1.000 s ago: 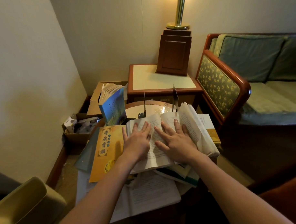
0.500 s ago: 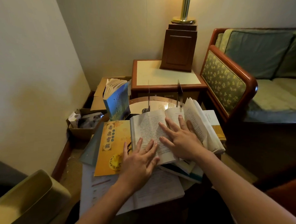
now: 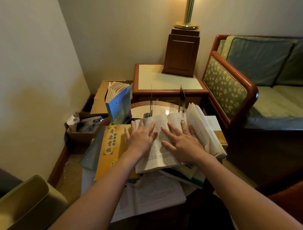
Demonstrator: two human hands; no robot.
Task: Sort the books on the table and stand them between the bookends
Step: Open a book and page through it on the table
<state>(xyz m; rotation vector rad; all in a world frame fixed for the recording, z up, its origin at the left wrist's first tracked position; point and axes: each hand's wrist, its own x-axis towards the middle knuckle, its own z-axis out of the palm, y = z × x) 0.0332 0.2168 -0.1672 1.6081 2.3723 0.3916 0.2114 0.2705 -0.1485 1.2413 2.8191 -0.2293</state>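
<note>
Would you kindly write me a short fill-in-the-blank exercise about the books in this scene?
1. The left hand and the right hand both lie flat on the ___ book.
2. The upright book has a ___ cover.
3. The yellow book lies to the ___ of the one under the hands.
Missing words: open; blue; left.
</note>
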